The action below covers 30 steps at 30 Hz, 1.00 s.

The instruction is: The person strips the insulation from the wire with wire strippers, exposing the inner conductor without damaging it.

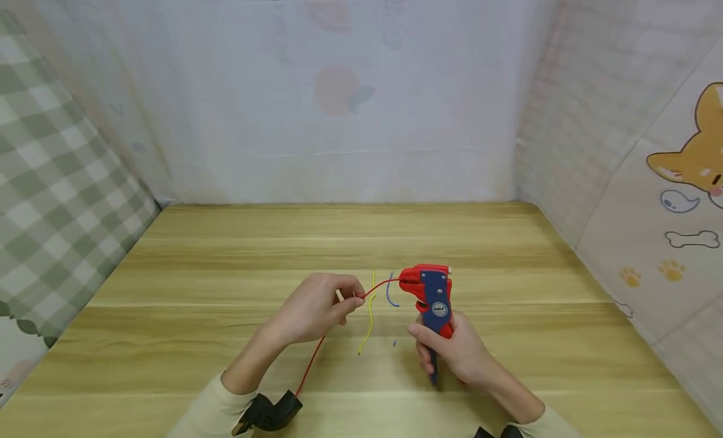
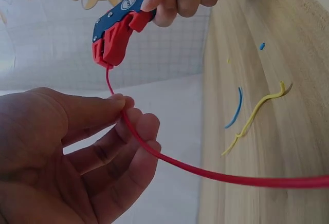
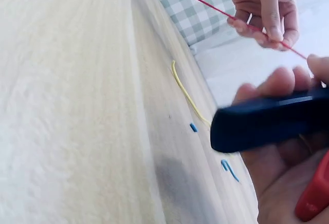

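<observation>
A red wire [image 1: 312, 361] is pinched between the thumb and fingertips of my left hand [image 1: 323, 305]. Its end runs into the red jaws of a blue and red wire stripper [image 1: 436, 300]. My right hand [image 1: 456, 351] grips the tool's handles, head raised above the table and pointing left. In the left wrist view the red wire [image 2: 205, 172] passes over the curled fingers and off to the right. The right wrist view shows the dark handle of the wire stripper [image 3: 267, 124] in my right palm. The wire's tip inside the jaws is hidden.
A yellow wire [image 1: 370, 319] lies on the wooden table [image 1: 226, 250] between my hands. Close by are a curved blue wire [image 1: 388, 293] and a small blue scrap [image 1: 394, 343]. Printed cloth walls stand at the back and both sides.
</observation>
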Each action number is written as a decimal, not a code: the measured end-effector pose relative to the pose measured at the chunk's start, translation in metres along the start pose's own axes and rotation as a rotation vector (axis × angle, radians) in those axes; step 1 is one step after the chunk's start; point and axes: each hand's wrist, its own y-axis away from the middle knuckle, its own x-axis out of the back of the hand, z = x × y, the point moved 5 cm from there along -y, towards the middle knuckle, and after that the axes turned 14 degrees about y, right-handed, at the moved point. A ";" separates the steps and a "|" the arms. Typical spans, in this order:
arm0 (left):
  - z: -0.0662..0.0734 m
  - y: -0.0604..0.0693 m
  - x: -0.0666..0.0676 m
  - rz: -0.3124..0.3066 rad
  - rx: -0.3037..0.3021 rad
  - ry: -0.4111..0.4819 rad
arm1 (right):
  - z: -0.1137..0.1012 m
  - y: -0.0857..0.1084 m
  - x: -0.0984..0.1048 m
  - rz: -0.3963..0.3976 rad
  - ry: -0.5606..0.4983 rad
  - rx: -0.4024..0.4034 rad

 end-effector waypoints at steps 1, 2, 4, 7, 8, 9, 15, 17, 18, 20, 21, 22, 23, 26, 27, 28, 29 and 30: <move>0.000 0.000 0.000 -0.006 -0.005 0.005 | -0.001 0.001 0.001 -0.014 -0.013 0.014; 0.001 0.000 -0.001 -0.011 -0.010 0.010 | -0.001 0.002 0.001 -0.029 -0.026 0.029; 0.002 0.000 -0.001 -0.015 -0.017 0.015 | -0.003 0.003 0.002 -0.055 -0.044 0.056; 0.004 0.001 0.000 -0.010 -0.022 0.014 | -0.005 0.004 0.004 -0.080 -0.049 0.069; 0.004 0.002 0.001 -0.006 -0.023 0.011 | -0.005 0.004 0.005 -0.084 -0.048 0.067; 0.005 0.002 0.002 -0.002 -0.023 0.010 | -0.005 0.004 0.005 -0.087 -0.044 0.064; 0.007 0.004 0.005 0.010 -0.017 -0.007 | -0.003 0.004 0.009 -0.097 -0.021 0.051; 0.008 0.004 0.006 0.011 -0.015 -0.015 | -0.003 0.004 0.009 -0.098 -0.016 0.053; 0.008 0.004 0.006 0.011 -0.015 -0.018 | -0.003 0.004 0.009 -0.098 -0.015 0.057; 0.009 0.004 0.006 0.011 -0.016 -0.028 | -0.004 0.005 0.009 -0.100 -0.016 0.077; 0.009 0.004 0.006 0.012 -0.018 -0.033 | -0.005 0.005 0.009 -0.102 -0.017 0.090; 0.009 0.004 0.006 0.011 -0.020 -0.037 | -0.006 0.005 0.009 -0.104 -0.018 0.105; 0.009 0.004 0.006 0.011 -0.021 -0.041 | -0.006 0.005 0.008 -0.105 -0.018 0.116; 0.009 0.005 0.006 0.010 -0.025 -0.049 | -0.008 0.005 0.008 -0.104 -0.010 0.138; 0.009 0.005 0.006 0.010 -0.025 -0.049 | -0.008 0.005 0.007 -0.101 -0.005 0.135; 0.009 0.005 0.006 0.011 -0.024 -0.048 | -0.008 0.005 0.007 -0.099 -0.001 0.131; 0.009 0.005 0.006 0.011 -0.023 -0.049 | -0.008 0.005 0.007 -0.095 0.006 0.125; 0.009 0.005 0.006 0.011 -0.022 -0.049 | -0.008 0.005 0.007 -0.093 0.011 0.123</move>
